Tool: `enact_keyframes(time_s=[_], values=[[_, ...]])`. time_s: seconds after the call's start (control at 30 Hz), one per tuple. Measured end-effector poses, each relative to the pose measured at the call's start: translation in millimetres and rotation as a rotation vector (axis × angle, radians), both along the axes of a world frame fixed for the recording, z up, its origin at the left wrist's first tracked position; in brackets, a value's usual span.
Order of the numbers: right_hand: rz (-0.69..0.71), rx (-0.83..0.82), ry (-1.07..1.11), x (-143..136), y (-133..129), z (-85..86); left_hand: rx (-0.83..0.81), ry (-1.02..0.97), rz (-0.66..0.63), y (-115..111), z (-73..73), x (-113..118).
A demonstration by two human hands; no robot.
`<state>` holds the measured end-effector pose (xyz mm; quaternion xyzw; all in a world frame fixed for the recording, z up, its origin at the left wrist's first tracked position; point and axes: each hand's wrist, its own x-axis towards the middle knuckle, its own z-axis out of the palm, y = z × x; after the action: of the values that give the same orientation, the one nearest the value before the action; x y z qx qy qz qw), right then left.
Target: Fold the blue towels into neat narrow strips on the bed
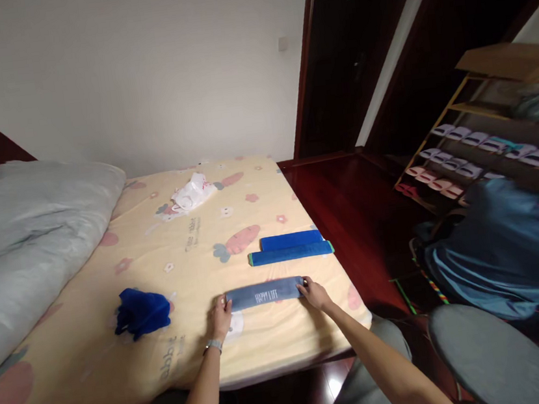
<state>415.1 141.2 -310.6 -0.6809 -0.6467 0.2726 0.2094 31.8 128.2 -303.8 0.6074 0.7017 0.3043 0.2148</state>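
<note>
A grey-blue towel (265, 293) folded into a long strip, with white "HAPPY LIFE" lettering, is stretched level just over or on the bed sheet. My left hand (222, 317) pinches its left end, thumb in front; a watch is on that wrist. At the right end my right hand (316, 293) grips the strip between thumb and fingers. Just beyond it lie two folded blue towels, a plain one (291, 240) behind and a green-edged one (290, 253) in front. A crumpled dark blue cloth (143, 311) rests to the left of my left hand.
The bed (197, 256) has a yellow patterned sheet. On it are a white plastic bag (193, 192) and a pale quilt (41, 223). To the right stand a round grey stool (499, 357), blue fabric (511, 251) and a shoe rack (454, 104) with several slippers.
</note>
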Motion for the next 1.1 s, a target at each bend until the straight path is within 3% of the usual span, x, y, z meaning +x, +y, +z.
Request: enact_keyframes(time_s=[0.2, 0.27, 0.33, 0.43, 0.5, 0.6, 0.77, 1.0, 1.1], values=[[-0.086, 0.130, -0.129, -9.9, -0.1, 6.8, 0.105, 0.243, 0.063, -6.3, 11.1, 18.2], [-0.106, 0.262, -0.197, -19.7, -7.6, 18.1, 0.215, 0.372, -0.017, -12.1, 15.4, 27.7], [-0.007, 0.415, -0.253, -36.4, -15.4, 31.0, 0.313, 0.489, -0.212, -15.9, 18.0, 40.6], [0.297, 0.511, -0.273, -70.8, -22.0, 40.5, 0.333, 0.578, -0.480, -15.1, 16.2, 63.0], [0.409, 0.507, -0.280, -91.4, -22.0, 34.5, 0.307, 0.608, -0.540, -10.9, 10.6, 74.0], [0.420, 0.491, -0.299, -103.6, -18.3, 13.0, 0.275, 0.627, -0.550, -3.5, -0.2, 74.7], [0.431, 0.488, -0.336, -75.2, -13.2, -13.1, 0.248, 0.615, -0.550, -0.4, -11.4, 43.1], [0.365, 0.430, -0.358, -24.1, -14.2, -20.0, 0.209, 0.626, -0.480, -4.8, -20.4, 7.2], [0.353, 0.414, -0.365, -9.7, -17.9, -16.1, 0.210, 0.637, -0.497, -7.3, -14.6, -2.6]])
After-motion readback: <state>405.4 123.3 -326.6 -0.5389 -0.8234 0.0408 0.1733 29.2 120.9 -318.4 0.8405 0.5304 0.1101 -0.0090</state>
